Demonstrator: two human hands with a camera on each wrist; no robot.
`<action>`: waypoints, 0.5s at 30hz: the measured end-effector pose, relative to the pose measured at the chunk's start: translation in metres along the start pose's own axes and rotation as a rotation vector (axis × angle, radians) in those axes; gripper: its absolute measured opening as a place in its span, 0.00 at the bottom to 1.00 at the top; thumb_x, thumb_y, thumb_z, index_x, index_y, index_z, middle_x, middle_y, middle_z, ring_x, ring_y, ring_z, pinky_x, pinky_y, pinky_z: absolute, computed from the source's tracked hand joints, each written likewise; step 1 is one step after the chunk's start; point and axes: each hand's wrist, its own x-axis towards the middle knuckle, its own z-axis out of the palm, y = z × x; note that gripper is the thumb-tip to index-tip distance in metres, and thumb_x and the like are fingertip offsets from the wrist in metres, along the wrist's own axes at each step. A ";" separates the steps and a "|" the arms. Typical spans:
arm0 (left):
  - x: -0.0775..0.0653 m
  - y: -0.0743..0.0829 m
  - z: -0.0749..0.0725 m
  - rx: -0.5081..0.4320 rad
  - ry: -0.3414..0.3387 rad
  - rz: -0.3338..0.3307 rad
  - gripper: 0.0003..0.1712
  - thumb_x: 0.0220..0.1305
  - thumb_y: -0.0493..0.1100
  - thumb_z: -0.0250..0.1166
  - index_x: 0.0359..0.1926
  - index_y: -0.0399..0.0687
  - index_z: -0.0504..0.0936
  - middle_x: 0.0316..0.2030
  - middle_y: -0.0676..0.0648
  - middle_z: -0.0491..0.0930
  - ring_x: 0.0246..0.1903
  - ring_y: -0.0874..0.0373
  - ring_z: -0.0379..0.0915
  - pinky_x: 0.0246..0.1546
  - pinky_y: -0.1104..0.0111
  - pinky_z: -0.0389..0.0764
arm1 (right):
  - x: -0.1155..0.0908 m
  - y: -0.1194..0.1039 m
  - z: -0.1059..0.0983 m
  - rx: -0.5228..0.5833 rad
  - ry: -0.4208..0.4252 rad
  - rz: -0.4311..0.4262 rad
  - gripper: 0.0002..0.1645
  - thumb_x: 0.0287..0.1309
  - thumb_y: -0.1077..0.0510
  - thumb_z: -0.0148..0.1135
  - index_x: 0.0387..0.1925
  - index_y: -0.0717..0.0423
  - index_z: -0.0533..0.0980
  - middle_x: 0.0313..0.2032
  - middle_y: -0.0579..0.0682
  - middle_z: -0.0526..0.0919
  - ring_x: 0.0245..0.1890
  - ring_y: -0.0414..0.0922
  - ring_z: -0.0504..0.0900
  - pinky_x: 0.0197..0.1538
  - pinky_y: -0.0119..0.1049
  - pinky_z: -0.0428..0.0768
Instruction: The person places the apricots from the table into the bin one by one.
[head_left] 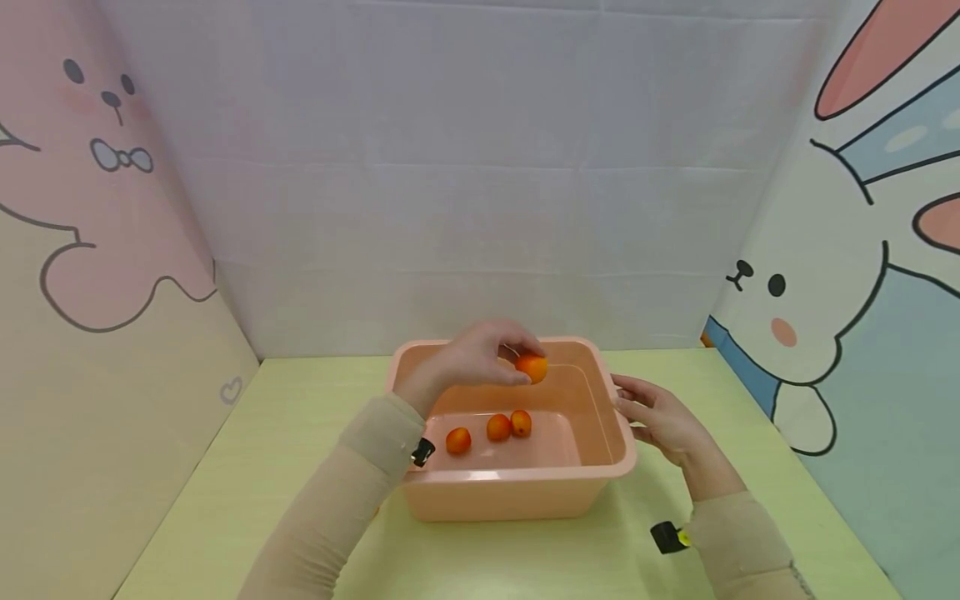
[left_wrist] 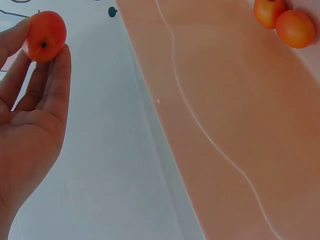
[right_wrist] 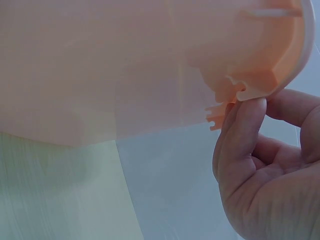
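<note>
A pink plastic basin (head_left: 495, 497) stands on the table, with three small orange-red fruits lying inside it, among them one fruit (head_left: 458, 441) apart on the left and a touching pair (head_left: 498, 427). Above the basin's far part, my left hand (head_left: 483, 357) pinches another orange-red fruit (left_wrist: 46, 36) between thumb and fingertips; a small dark spot marks its end. My right hand (head_left: 663, 419) holds the basin's right rim, thumb and fingers pinching its edge (right_wrist: 295, 75) in the right wrist view. The left forearm covers the basin's left side.
The pale yellow-green table (head_left: 300, 433) runs back to a white sheet wall (head_left: 480, 183). Side panels with a cartoon bear (head_left: 112, 275) and a rabbit (head_left: 817, 333) flank it. A tiny orange bit (head_left: 377, 511) shows beside the left sleeve, mostly hidden.
</note>
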 end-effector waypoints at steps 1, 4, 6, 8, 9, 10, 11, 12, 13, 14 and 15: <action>0.001 -0.001 0.002 0.004 -0.009 -0.001 0.20 0.58 0.31 0.71 0.52 0.36 0.83 0.47 0.45 0.80 0.44 0.57 0.78 0.49 0.72 0.80 | 0.000 0.000 0.000 0.002 -0.001 -0.001 0.39 0.73 0.54 0.55 0.74 0.67 0.52 0.55 0.62 0.69 0.45 0.43 0.77 0.47 0.34 0.82; 0.004 -0.006 0.008 0.040 -0.041 0.000 0.19 0.58 0.31 0.71 0.51 0.37 0.83 0.46 0.46 0.80 0.44 0.58 0.78 0.49 0.74 0.79 | 0.000 0.000 0.000 0.005 -0.002 -0.001 0.39 0.73 0.54 0.54 0.74 0.67 0.52 0.55 0.63 0.69 0.45 0.43 0.77 0.47 0.34 0.82; 0.005 -0.008 0.012 0.064 -0.070 -0.006 0.18 0.58 0.31 0.71 0.51 0.38 0.83 0.46 0.46 0.80 0.44 0.58 0.78 0.49 0.74 0.79 | 0.000 0.000 0.000 0.006 -0.001 0.002 0.39 0.73 0.54 0.55 0.74 0.67 0.52 0.55 0.62 0.69 0.45 0.43 0.77 0.48 0.34 0.82; 0.006 -0.010 0.016 0.079 -0.095 -0.032 0.18 0.59 0.32 0.71 0.51 0.41 0.84 0.46 0.49 0.81 0.43 0.60 0.78 0.49 0.73 0.79 | 0.000 0.000 0.000 0.007 0.000 0.004 0.39 0.73 0.54 0.55 0.74 0.67 0.52 0.55 0.62 0.69 0.45 0.43 0.77 0.47 0.34 0.82; 0.006 -0.012 0.019 0.078 -0.108 -0.049 0.18 0.59 0.32 0.70 0.51 0.42 0.84 0.46 0.50 0.81 0.43 0.60 0.78 0.49 0.73 0.79 | 0.000 0.000 0.000 0.007 0.001 0.004 0.39 0.73 0.54 0.55 0.74 0.67 0.52 0.55 0.62 0.69 0.45 0.43 0.77 0.47 0.34 0.82; 0.006 -0.013 0.021 0.066 -0.120 -0.070 0.17 0.59 0.32 0.70 0.51 0.43 0.84 0.45 0.52 0.81 0.43 0.61 0.78 0.49 0.73 0.79 | 0.000 0.000 0.000 0.006 0.001 0.007 0.39 0.73 0.53 0.55 0.74 0.67 0.52 0.55 0.62 0.69 0.45 0.43 0.77 0.47 0.34 0.82; 0.006 -0.015 0.023 0.055 -0.132 -0.086 0.17 0.59 0.32 0.70 0.51 0.44 0.84 0.45 0.53 0.82 0.43 0.62 0.78 0.49 0.73 0.79 | 0.000 0.000 -0.001 0.006 0.001 0.008 0.39 0.73 0.53 0.55 0.74 0.67 0.52 0.55 0.62 0.69 0.45 0.43 0.77 0.47 0.34 0.82; 0.005 -0.016 0.025 0.045 -0.142 -0.105 0.17 0.59 0.33 0.71 0.51 0.45 0.84 0.44 0.55 0.82 0.42 0.62 0.78 0.48 0.72 0.79 | 0.000 0.000 -0.001 0.007 0.001 0.009 0.39 0.73 0.53 0.55 0.74 0.67 0.52 0.55 0.62 0.69 0.45 0.43 0.77 0.47 0.34 0.82; 0.005 -0.017 0.027 0.034 -0.152 -0.123 0.17 0.59 0.33 0.71 0.50 0.46 0.84 0.43 0.56 0.82 0.42 0.63 0.78 0.48 0.73 0.79 | 0.000 0.000 -0.001 0.007 0.000 0.011 0.39 0.73 0.53 0.55 0.74 0.67 0.52 0.55 0.62 0.69 0.45 0.43 0.77 0.47 0.34 0.82; 0.005 -0.018 0.028 0.023 -0.163 -0.133 0.17 0.59 0.33 0.71 0.50 0.46 0.85 0.43 0.56 0.82 0.42 0.63 0.78 0.47 0.73 0.79 | 0.000 0.001 -0.001 0.005 0.001 0.012 0.39 0.73 0.53 0.55 0.74 0.67 0.52 0.55 0.62 0.69 0.45 0.44 0.77 0.47 0.34 0.82; 0.005 -0.019 0.029 0.012 -0.175 -0.136 0.17 0.59 0.33 0.71 0.51 0.45 0.85 0.42 0.56 0.82 0.42 0.62 0.78 0.48 0.72 0.79 | 0.000 0.001 -0.001 0.002 0.001 0.011 0.39 0.73 0.53 0.55 0.74 0.67 0.52 0.56 0.62 0.69 0.46 0.44 0.77 0.48 0.35 0.82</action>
